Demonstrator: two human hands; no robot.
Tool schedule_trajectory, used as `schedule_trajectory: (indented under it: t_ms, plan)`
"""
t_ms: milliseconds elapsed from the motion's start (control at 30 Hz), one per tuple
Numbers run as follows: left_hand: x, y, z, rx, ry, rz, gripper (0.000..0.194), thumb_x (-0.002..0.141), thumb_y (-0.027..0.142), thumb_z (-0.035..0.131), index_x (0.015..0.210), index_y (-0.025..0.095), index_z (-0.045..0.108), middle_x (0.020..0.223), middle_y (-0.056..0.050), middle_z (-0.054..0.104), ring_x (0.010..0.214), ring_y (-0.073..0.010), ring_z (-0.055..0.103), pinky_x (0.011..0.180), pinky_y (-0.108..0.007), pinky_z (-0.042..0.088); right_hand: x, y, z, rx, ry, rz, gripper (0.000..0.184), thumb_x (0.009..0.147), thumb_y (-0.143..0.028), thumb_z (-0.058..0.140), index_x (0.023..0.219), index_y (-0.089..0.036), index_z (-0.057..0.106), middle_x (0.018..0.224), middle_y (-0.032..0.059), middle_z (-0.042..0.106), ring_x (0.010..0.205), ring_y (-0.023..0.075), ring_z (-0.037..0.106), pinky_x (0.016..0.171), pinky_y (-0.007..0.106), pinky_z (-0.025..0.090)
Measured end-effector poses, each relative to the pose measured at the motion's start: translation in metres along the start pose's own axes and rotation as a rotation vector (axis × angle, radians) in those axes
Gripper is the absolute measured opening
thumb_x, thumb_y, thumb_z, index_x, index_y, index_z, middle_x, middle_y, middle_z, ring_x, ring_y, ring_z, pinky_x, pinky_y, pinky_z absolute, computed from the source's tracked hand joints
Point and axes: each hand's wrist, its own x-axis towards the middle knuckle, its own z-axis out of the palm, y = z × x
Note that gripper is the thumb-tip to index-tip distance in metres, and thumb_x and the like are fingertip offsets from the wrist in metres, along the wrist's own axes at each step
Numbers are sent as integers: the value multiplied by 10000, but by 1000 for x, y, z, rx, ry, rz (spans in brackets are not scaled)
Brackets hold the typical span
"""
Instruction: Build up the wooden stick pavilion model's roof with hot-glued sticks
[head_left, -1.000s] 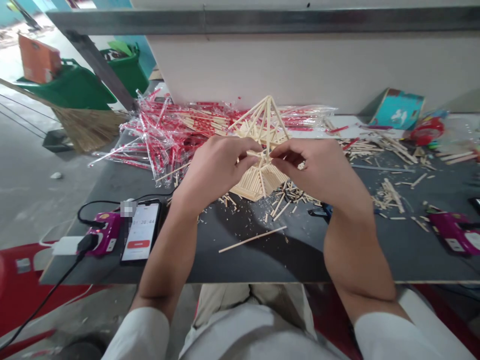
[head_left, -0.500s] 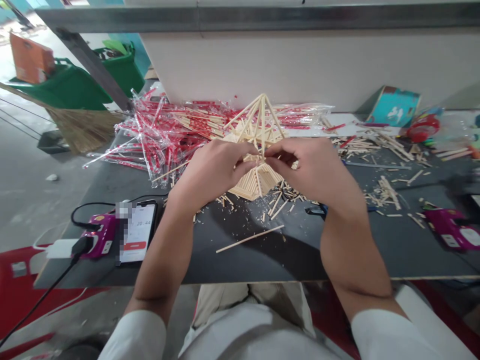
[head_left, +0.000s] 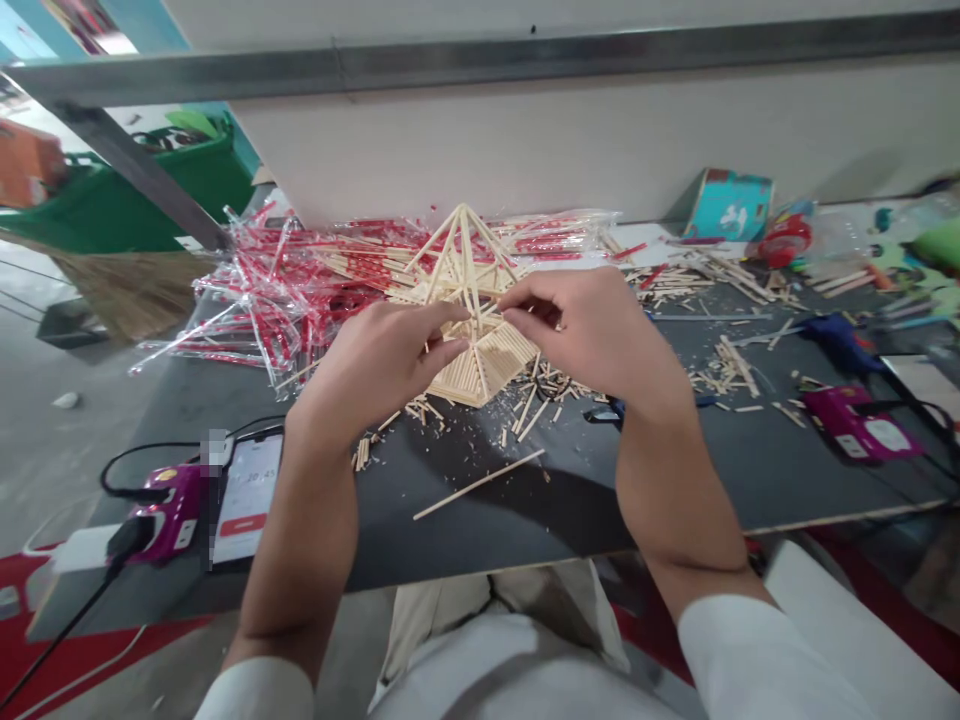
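Observation:
A model of pale wooden sticks [head_left: 491, 365] stands on the dark tabletop in front of me, with a peaked open frame above a sloping, slatted lower part. At its left side, my left hand [head_left: 382, 360] has its thumb and index finger on the sticks below the peak. My right hand [head_left: 577, 320] is at the other side, thumb and index tips close together beside the upright sticks; whether a small piece is between them is too small to tell. One loose stick [head_left: 478, 484] lies on the table nearer to me.
Plastic-wrapped chopsticks with red print [head_left: 277, 290] are heaped at back left. Cut stick pieces [head_left: 727, 365] lie scattered at right, near a blue glue gun [head_left: 840, 340]. A phone [head_left: 247, 495] and purple power adapter [head_left: 169, 510] sit at left, another purple adapter [head_left: 855, 425] at right. A metal bar [head_left: 480, 60] crosses above.
The view has shifted, so the table appears further left and the glue gun shows at right. My right fingertips have drawn slightly away from the upright sticks; my left hand stays at the model.

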Motion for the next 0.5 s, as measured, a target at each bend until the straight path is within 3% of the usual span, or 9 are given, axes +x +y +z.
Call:
schedule_trajectory:
  t_ms: [133, 300, 400, 500]
  plan:
    - [-5, -5, -11, -19, 34, -31, 386, 1024, 488, 595, 1313, 282, 747, 787, -10, 749, 711, -179, 673, 769, -325, 480, -6, 9, -22, -28, 120, 95, 134, 950, -289, 678, 884, -193, 744, 798, 44, 747, 688, 169, 627, 706, 352, 482]
    - [-15, -30, -25, -58, 149, -199, 356, 986, 492, 633, 1246, 288, 766, 808, -7, 736, 674, -165, 627, 742, -328, 476, -8, 29, -36, -84, 201, 193, 209, 954, -374, 672, 828, -208, 696, 731, 38, 686, 646, 169, 571, 664, 373, 465]
    - [-16, -49, -26, -33, 112, -286, 373, 971, 558, 621, 1212, 311, 762, 825, -2, 740, 707, -183, 647, 741, -333, 469, -3, 50, -30, -86, 109, 245, 148, 946, -308, 632, 905, -196, 720, 831, 58, 737, 738, 199, 647, 715, 382, 481]
    - [-12, -63, -19, -34, 36, -364, 394, 963, 555, 604, 1214, 290, 754, 891, -27, 771, 774, -217, 681, 761, -346, 469, 3, 71, -18, -127, -104, 327, 241, 918, -278, 617, 1113, -191, 728, 1023, 96, 780, 882, 246, 700, 751, 388, 495]
